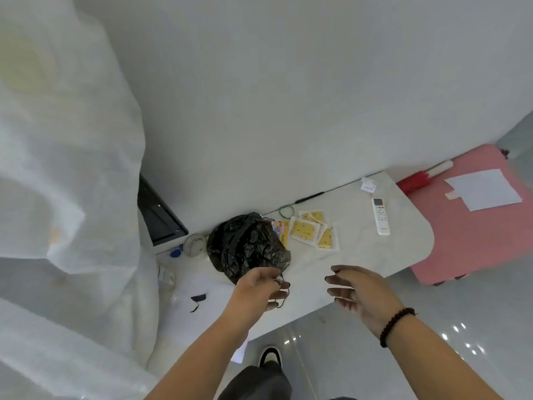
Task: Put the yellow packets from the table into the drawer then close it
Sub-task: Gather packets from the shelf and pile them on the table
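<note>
Right hand (360,293) loose-fingered and empty above the table edge, yellow packets (313,229) well beyond its fingertips.

Yellow packets (314,230) red-dotted; black bag (245,243); white remote (380,216)

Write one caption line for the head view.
Both hands hover above yellow packets beside a black bag.

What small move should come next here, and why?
Probably the right hand should reach forward to the yellow packets. It hovers open over the table short of them, and all the packets lie untouched between the black plastic bag and the remote. The left hand seems to be pinching something dark near the bag. No drawer is in view.
</note>
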### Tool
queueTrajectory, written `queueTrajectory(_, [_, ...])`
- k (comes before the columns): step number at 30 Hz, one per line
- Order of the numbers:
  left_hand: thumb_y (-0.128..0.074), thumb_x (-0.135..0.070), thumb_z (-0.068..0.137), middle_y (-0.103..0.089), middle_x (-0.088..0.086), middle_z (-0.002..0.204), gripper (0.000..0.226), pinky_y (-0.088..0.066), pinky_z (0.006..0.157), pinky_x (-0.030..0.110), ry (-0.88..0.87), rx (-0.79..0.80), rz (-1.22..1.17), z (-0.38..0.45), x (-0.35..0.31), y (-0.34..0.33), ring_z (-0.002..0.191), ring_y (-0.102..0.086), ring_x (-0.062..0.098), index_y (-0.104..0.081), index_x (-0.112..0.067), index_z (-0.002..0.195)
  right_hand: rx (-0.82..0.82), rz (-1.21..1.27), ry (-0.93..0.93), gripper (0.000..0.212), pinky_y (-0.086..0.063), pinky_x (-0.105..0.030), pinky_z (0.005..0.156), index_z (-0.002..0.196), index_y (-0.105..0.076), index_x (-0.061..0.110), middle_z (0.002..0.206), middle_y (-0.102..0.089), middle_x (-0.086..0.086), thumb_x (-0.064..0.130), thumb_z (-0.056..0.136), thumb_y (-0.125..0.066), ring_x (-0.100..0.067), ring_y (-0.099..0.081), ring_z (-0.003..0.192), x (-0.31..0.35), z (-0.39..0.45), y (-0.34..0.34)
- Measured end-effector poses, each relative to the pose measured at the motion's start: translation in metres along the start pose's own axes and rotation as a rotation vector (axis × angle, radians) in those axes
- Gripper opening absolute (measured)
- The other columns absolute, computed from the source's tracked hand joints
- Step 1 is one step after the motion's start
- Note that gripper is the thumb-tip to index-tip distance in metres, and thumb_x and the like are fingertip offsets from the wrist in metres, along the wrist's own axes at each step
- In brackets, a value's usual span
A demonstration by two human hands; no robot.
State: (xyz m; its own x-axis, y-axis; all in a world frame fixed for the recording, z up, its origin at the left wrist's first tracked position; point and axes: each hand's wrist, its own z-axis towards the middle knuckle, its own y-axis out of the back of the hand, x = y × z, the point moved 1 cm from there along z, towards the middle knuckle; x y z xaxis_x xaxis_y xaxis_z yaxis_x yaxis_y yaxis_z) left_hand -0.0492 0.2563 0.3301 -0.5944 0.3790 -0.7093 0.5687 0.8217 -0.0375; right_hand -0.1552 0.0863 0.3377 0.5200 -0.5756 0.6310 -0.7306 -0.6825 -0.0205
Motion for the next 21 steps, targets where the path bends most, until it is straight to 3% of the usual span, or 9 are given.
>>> queueTrajectory(5, [-0.048,-0.001,0.094,-0.073,0.004,0.088,0.021,-0.05,0.076,0.031,0.054,-0.031,-0.064,0.056,-0.03,-0.038,0.079,-0.069,0.018,-0.06,-0.014,0.105,-0.02,0.01,-0.04,0.012,-0.047,-0.03,0.062,0.095,-0.062,0.006,0.084,-0.066,-0.012,0.007,0.094,-0.05,-0.024,-0.061,0.071,0.052,0.057,0.032])
queueTrajectory(11, [-0.05,-0.003,0.094,-0.073,0.002,0.082,0.017,-0.051,0.068,0.028,0.124,-0.178,-0.18,0.113,-0.047,-0.083,0.078,-0.07,0.019,-0.059,-0.016,0.1,0.047,-0.107,-0.146,0.011,-0.046,-0.029,0.059,0.099,-0.059,0.005,0.081,-0.066,-0.011,0.009,0.094,-0.05,-0.023,-0.06,0.067,0.099,0.145,0.06])
queueTrajectory(21, [-0.057,-0.007,0.092,-0.063,0.008,0.11,0.032,-0.053,0.067,0.031,0.318,-0.425,-0.33,0.215,0.002,-0.138,0.092,-0.066,0.021,-0.05,-0.007,0.123,0.088,-0.351,-0.29,0.011,-0.048,-0.029,0.058,0.084,-0.057,0.006,0.077,-0.064,-0.009,0.008,0.093,-0.051,-0.022,-0.058,0.062,0.112,0.286,0.095])
